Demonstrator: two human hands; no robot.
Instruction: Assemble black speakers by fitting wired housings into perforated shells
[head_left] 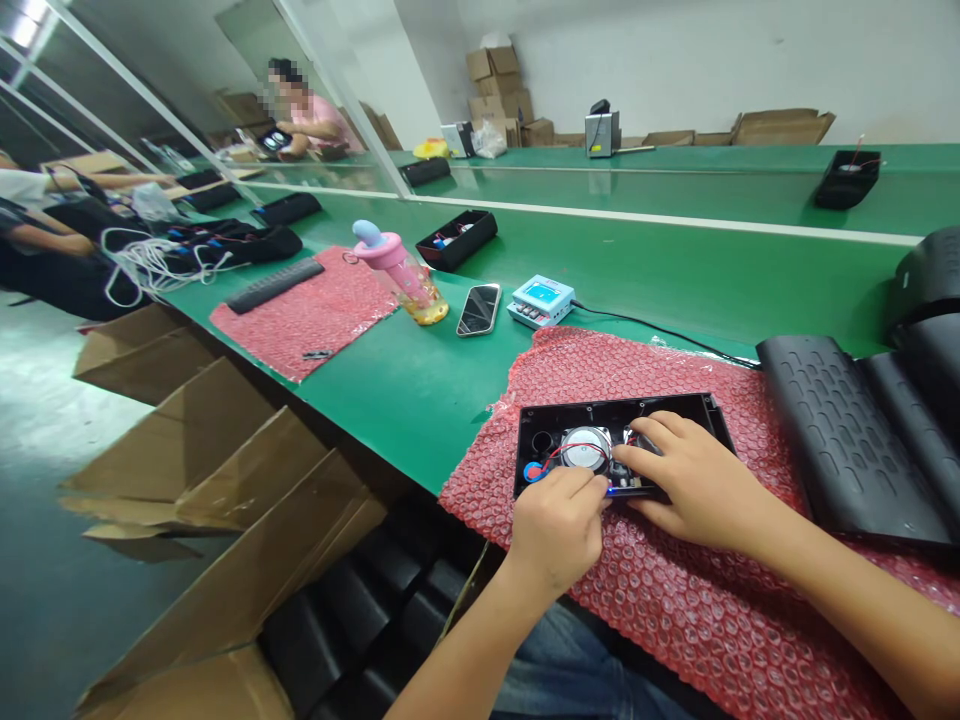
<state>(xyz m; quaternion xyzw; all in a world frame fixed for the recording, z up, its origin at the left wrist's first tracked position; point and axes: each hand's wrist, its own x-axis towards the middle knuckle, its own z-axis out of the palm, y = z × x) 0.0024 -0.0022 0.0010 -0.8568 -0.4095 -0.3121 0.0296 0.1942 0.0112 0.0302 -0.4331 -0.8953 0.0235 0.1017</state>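
Observation:
An open black speaker housing lies on red bubble wrap in front of me. Inside it are a round silver speaker driver, red wires and a blue-and-red round part. My left hand is closed at the housing's near edge, fingers curled; whatever they pinch is hidden. My right hand grips the housing's right half, fingers reaching inside and thumb by the near wall. A small blue light glows between my hands.
Black speaker shells are stacked at the right. Beyond the wrap are a light-blue meter with a black cable, a phone and a pink-lidded bottle. Cardboard boxes stand below left. A person in pink sits across.

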